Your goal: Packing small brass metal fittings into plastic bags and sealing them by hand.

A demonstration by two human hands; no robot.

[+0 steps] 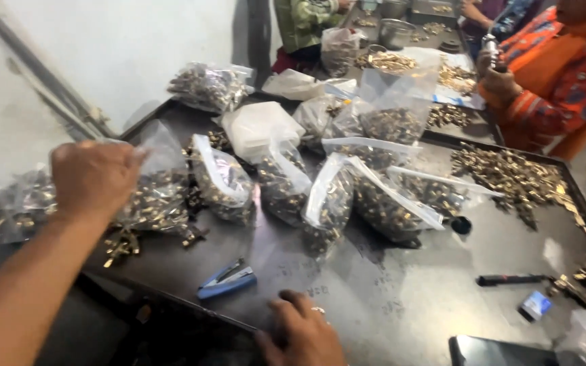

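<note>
My left hand (93, 177) reaches out at the left and grips the top of a clear plastic bag (154, 196) filled with small brass-coloured metal parts. My right hand (303, 332) rests at the near edge of the dark metal table (374, 285), fingers slightly spread, holding nothing; a ring shows on one finger. A blue stapler (226, 280) lies on the table just left of my right hand. Several more filled clear bags (330, 203) stand in the middle of the table.
Loose brass parts (510, 177) are heaped at the right. A black marker (510, 279), a small blue bottle (534, 306) and a dark phone (496, 352) lie at the near right. A person in orange (557, 74) and another person (303, 24) work at the far end.
</note>
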